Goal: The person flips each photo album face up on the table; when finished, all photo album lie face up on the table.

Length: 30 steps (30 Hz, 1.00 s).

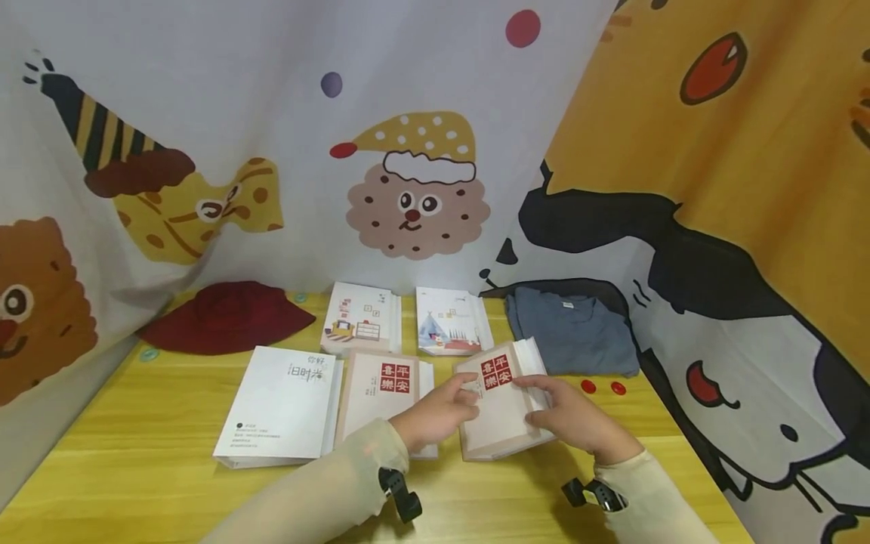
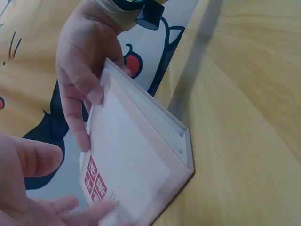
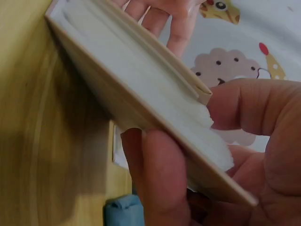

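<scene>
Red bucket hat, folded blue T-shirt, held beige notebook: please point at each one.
red bucket hat (image 1: 227, 317), head view, crown
folded blue T-shirt (image 1: 569, 332), head view, chest
beige notebook (image 1: 499, 412), head view, front cover

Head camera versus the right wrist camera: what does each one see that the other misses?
Only the head view shows the red hat, the grey-blue shirt, four other books and the red characters on the held book. Only the right wrist view shows that book's white page edges with the thumb against them. Both show the right hand gripping it, the left hand touching it.
</scene>
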Available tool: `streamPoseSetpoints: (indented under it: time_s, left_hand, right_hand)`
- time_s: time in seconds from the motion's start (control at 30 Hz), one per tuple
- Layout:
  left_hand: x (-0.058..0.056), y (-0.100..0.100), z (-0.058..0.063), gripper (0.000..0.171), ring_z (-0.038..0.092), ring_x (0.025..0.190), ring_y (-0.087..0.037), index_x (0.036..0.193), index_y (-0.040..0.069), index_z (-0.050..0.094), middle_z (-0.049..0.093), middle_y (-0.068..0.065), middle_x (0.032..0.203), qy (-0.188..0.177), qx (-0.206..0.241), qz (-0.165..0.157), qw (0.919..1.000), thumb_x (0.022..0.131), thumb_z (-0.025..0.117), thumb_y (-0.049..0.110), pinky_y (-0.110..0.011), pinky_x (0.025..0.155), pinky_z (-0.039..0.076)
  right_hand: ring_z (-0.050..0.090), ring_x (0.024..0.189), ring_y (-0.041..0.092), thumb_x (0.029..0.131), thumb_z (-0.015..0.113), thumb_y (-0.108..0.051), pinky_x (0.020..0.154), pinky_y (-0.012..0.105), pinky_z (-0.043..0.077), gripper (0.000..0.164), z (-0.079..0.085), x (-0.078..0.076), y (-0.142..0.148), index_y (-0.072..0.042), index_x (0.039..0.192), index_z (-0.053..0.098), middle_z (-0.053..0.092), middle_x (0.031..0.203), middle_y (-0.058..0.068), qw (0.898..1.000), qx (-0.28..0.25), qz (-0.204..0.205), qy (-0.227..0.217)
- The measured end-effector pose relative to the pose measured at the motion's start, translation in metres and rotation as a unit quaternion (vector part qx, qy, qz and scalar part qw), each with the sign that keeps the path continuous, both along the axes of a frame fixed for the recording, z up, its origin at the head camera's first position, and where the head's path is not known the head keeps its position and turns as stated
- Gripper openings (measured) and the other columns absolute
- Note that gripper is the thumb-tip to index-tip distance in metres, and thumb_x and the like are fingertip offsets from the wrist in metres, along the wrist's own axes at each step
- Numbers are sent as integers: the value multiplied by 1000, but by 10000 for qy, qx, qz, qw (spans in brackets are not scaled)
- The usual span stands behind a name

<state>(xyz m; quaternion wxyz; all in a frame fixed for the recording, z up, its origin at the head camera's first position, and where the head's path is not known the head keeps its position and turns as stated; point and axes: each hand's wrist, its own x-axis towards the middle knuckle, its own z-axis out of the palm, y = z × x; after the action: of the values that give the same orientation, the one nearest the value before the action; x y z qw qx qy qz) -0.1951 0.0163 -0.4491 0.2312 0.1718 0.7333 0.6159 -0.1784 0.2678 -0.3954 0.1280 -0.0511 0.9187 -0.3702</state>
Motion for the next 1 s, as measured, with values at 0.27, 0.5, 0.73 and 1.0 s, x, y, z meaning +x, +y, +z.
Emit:
streamPoseSetpoints:
  time_s: [0.27, 0.5, 0.73, 1.0]
  left_hand:
    - [-7, -3, -6, 77, 34, 152, -49, 165, 6, 29, 32, -32, 165, -347, 92, 805, 9961, 100, 67, 20, -64, 123, 30]
    - [-7, -2, -10, 77, 22, 157, -48, 164, -4, 25, 22, -30, 170, -497, 215, 943, 9941, 101, 64, 18, -60, 126, 25]
    - [-7, -5, -7, 77, 25, 156, -48, 163, -5, 27, 26, -31, 168, -275, -75, 845, 9960, 101, 65, 20, -59, 127, 25]
    - [-8, -13, -2, 79, 37, 151, -46, 164, -2, 27, 34, -31, 164, -203, -361, 539, 9977, 102, 66, 26, -59, 121, 37]
  right_hand:
    - [44, 142, 46, 90, 76, -8, 117, 73, 33, 70, -12, -5, 3, -12, 156, 51, 43, 160, 28, 9990, 299, -243, -242]
    - [45, 144, 46, 90, 81, -20, 115, 68, 39, 65, -29, -10, 7, -7, 150, 57, 47, 158, 27, 9992, 122, -23, -387]
    - [48, 139, 55, 90, 81, -19, 112, 67, 43, 67, -33, -13, 4, -3, 150, 56, 47, 156, 31, 9994, -71, 67, -331]
    - [46, 143, 52, 91, 82, -24, 112, 66, 43, 68, -31, -16, 3, -5, 151, 55, 48, 158, 27, 9991, 236, 39, -343]
